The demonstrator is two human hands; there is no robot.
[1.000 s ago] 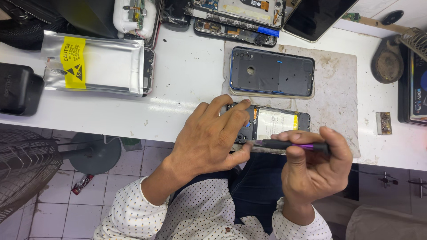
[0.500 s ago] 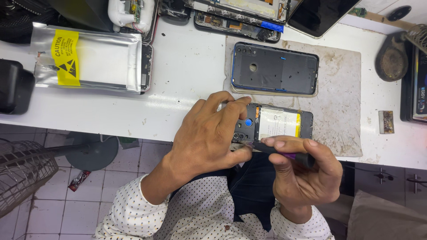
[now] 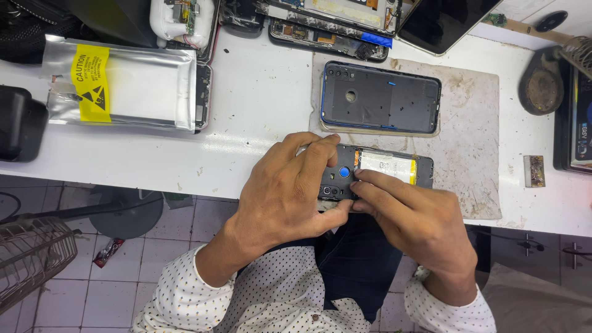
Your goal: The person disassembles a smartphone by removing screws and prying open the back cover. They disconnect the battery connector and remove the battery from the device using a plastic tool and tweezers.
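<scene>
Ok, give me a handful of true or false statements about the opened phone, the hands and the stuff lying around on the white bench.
1. Both hands rest on the opened dark phone with the yellow-edged white battery. True: left hand, right hand.
2. The detached dark phone back cover with a round hole lies on the stained grey mat. True.
3. The silver anti-static bag with the yellow label sits to the right of the mat. False: it lies to the left.
4. The right hand holds a screwdriver. False: no tool shows in it.
5. The opened phone lies at the bench's far edge. False: it is at the near edge.
</scene>
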